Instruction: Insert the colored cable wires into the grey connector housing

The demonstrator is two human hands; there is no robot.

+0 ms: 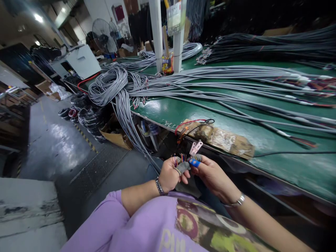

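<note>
My left hand [169, 175] is closed around the end of a grey cable [154, 164], and thin coloured wires [183, 157] fan up out of the grip. Close beside it, my right hand [208, 171] pinches at the same wires with thumb and forefinger; blue tape wraps the thumb and a grey cover sits on a finger. Just beyond the fingertips, a pale pink piece with holes [196, 147] stands at the bench edge. Which wires the right fingers grip is too small to make out.
Many grey cables [210, 92] lie along the green bench [168, 110], with a coiled bundle [112, 84] hanging over its left end. A taped cardboard piece [225, 140] lies at the front edge. An open cardboard box [115, 134] and wrapped black rolls [91, 119] are on the floor.
</note>
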